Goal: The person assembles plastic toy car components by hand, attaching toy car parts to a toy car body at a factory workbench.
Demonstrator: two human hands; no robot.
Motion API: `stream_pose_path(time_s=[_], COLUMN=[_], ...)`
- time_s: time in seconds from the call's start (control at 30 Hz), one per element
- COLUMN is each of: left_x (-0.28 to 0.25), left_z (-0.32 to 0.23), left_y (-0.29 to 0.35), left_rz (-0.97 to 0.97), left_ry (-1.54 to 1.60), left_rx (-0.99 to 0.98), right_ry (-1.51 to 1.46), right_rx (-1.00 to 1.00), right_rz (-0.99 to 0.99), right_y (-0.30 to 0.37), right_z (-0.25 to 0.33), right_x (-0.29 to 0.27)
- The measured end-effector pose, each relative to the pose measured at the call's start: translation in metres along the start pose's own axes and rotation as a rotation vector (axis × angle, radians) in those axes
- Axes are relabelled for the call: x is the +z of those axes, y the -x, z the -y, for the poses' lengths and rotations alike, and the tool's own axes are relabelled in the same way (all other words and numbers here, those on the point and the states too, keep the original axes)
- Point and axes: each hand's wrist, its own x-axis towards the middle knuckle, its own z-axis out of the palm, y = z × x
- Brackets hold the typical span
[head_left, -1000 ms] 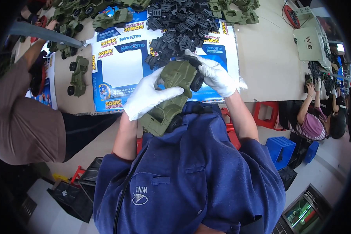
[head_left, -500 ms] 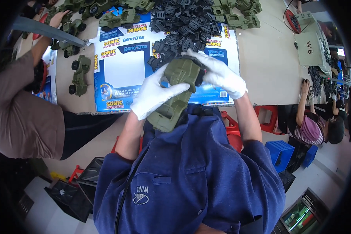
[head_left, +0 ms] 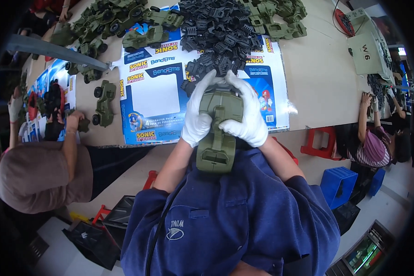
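Observation:
A green plastic toy car body [head_left: 216, 152] is held between my two white-gloved hands at the near edge of the table. My left hand [head_left: 198, 119] wraps its left side, thumb on top. My right hand [head_left: 249, 117] grips the right side, with its thumb across the middle of the body. The fingertips of both hands meet around the car's far end, where a dark part [head_left: 221, 86] shows only in part. Just beyond them lies a heap of black plastic parts [head_left: 221, 34].
Printed card sheeting [head_left: 154, 99] covers the table. Several green car bodies [head_left: 283, 27] lie at the back; a green car with black wheels [head_left: 105, 105] stands left. A metal bar [head_left: 60, 48] crosses the left side. Co-workers sit left [head_left: 37, 177] and right [head_left: 375, 147].
The car body has turned from slanted to nearly straight ahead. My right hand has come in from its far right corner to grip its side. The co-worker at left has leaned and moved their arms.

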Motion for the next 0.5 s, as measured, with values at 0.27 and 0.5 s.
stream_pose_path(time_s=[0.27, 0.5], left_x=[-0.008, -0.035], left_z=[-0.005, 0.047], left_y=[0.007, -0.001], left_rz=[-0.078, -0.089], left_ry=[-0.262, -0.637], left_rx=[0.098, -0.181], right_ry=[-0.071, -0.249], right_rx=[-0.034, 0.702], right_rz=[-0.105, -0.234], right_y=[0.005, 0.022], right_z=[-0.001, -0.05], right_x=[0.023, 0.01])
